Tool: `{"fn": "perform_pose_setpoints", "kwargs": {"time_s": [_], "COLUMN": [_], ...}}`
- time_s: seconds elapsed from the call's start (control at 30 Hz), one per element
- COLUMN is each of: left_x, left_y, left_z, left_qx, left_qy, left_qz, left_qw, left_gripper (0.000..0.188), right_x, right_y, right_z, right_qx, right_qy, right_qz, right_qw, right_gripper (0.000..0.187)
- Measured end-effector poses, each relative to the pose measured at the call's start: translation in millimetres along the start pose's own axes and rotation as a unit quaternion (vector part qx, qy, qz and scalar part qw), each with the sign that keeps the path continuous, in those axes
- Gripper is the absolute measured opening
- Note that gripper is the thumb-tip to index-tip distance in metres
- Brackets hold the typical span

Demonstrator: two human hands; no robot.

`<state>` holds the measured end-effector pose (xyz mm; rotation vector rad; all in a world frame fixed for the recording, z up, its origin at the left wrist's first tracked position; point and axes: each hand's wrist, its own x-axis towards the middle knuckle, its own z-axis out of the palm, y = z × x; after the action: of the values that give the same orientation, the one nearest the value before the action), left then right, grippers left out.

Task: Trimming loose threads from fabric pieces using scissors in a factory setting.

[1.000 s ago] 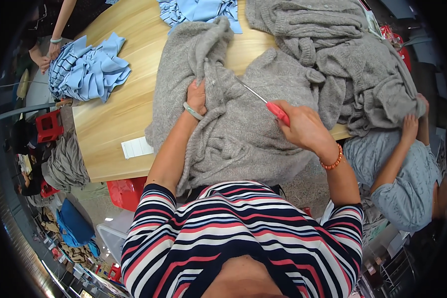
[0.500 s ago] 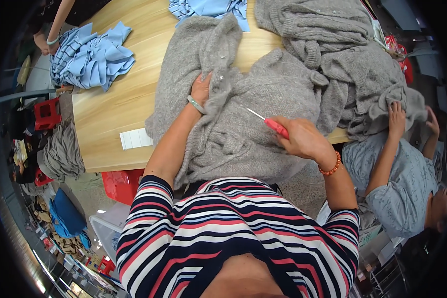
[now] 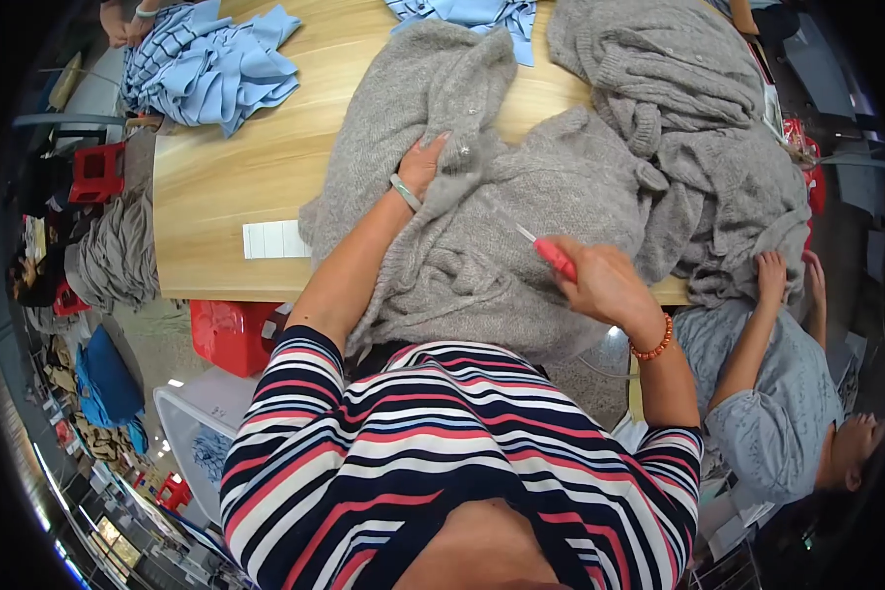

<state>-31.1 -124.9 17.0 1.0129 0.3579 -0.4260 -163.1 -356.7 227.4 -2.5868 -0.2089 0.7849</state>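
Note:
A fuzzy grey knit sweater [image 3: 551, 187] lies bunched on the table in front of me, its near edge hanging toward my lap. My left hand [image 3: 423, 165] is closed on a raised fold of it, left of centre; the fingertips are partly hidden in the knit. In my right hand [image 3: 610, 285] is a red-handled tool [image 3: 557, 258] with a thin metal shaft. The fist wraps the handle, and the shaft points up and left over the sweater's middle. Its tip is too fine to make out, so I cannot tell whether it touches the knit.
More grey knitwear [image 3: 708, 187] is heaped at the right, where a co-worker's hands [image 3: 772, 278] rest on its near side. Light blue garments [image 3: 216, 74] lie at the far left by another person's hands. A white label strip [image 3: 273, 240] is on the table [image 3: 226, 187]. A red stool [image 3: 228, 334] stands below.
The view has shifted, so the table contents sit farther right. My right hand has moved slightly, and less of the tool's shaft shows. The co-worker's hands have lowered the lifted grey cloth.

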Motion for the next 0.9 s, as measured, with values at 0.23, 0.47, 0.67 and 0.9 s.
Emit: {"fn": "perform_pose_setpoints", "kwargs": {"time_s": [0.23,0.47,0.67,0.9], "left_x": [-111.2,-239.4,-181.8,-151.8], "left_y": [70.1,87.0,185.6,246.1], "left_z": [-0.3,-77.4,-39.4,127.4], "left_qx": [0.482,0.849,0.168,0.004], "left_qy": [-0.058,-0.053,-0.066,-0.228], "left_qz": [0.168,0.068,-0.028,0.151], "left_qw": [0.858,0.521,0.983,0.962], "left_gripper": [0.061,0.062,0.022,0.023], "right_x": [-8.2,-6.9,3.3,25.7], "right_y": [16.8,17.2,11.9,-2.5], "right_z": [7.3,17.4,11.4,0.8], "right_qx": [0.084,0.094,0.093,0.176], "right_qy": [0.037,0.035,0.088,0.16], "right_qz": [0.009,0.009,-0.012,-0.039], "right_qw": [0.996,0.995,0.992,0.97], "right_gripper": [0.038,0.038,0.038,0.042]}}
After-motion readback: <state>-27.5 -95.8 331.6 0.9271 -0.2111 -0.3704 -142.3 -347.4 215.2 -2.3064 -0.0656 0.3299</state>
